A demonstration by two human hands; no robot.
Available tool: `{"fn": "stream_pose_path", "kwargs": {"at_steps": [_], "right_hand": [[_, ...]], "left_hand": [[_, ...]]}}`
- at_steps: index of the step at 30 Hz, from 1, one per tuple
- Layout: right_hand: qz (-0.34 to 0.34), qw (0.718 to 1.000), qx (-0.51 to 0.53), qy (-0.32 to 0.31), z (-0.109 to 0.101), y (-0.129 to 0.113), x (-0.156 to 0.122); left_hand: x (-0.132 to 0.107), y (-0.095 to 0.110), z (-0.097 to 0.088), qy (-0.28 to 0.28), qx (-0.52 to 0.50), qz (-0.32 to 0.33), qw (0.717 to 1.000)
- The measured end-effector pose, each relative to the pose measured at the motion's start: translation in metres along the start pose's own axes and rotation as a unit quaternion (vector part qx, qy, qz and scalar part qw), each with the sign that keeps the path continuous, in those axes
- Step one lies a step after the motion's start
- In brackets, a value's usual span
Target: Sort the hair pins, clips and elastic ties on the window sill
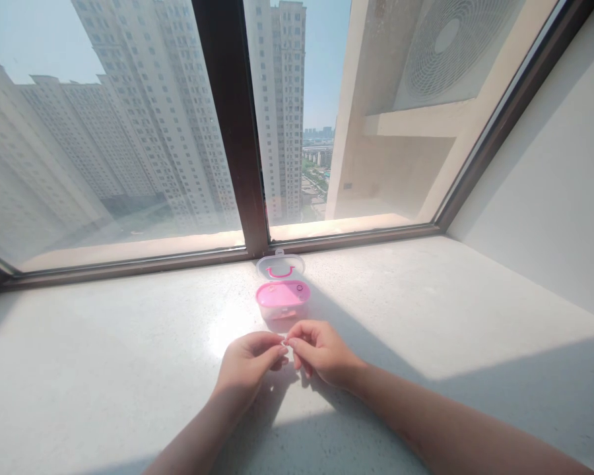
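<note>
Your left hand [251,359] and right hand [321,353] pinch a tiny whitish item [284,342]; beyond, nearer the right, a pink oval plastic box [281,297] lies crosswise.

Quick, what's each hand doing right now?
Left hand: closed, pinching a tiny item too small to identify.
Right hand: closed, seemingly on that same tiny item.

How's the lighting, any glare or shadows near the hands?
Head view: sunlight, with washed-out glare on the ledge left of the pink box; head view: shadows lie below the left hand and right hand; head view: the tiny pinched item is unclear.
</note>
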State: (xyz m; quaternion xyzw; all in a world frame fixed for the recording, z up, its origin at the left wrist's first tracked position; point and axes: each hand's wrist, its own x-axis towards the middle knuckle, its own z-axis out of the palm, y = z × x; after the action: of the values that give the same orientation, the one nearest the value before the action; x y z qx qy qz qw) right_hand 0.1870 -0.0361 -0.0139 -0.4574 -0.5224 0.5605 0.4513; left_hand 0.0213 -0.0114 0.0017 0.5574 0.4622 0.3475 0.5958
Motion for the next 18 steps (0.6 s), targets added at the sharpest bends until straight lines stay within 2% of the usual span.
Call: {"fn": "stream_pose_path", "kwargs": {"at_steps": [4, 12, 15, 18], "right_hand": [[0.003, 1.0, 0.004, -0.009, 0.0001, -0.0016, -0.0011], [0.003, 1.0, 0.021, -0.019, 0.0008, -0.005, -0.0034], [-0.007, 1.0, 0.028, -0.007, 0.0003, -0.0039, -0.0026], [-0.006, 0.999, 0.03, 0.012, 0.0, -0.0039, -0.001]], "left_hand": [[-0.0011, 0.0041, -0.0007, 0.004, 0.026, 0.006, 1.0], [-0.005, 0.0094, -0.0012, -0.068, 0.168, 0.047, 0.982], [-0.0032, 0.0071, -0.0008, -0.08, 0.154, 0.044, 0.984], [0.0019, 0.0012, -0.0029, -0.052, 0.097, 0.025, 0.994]]}}
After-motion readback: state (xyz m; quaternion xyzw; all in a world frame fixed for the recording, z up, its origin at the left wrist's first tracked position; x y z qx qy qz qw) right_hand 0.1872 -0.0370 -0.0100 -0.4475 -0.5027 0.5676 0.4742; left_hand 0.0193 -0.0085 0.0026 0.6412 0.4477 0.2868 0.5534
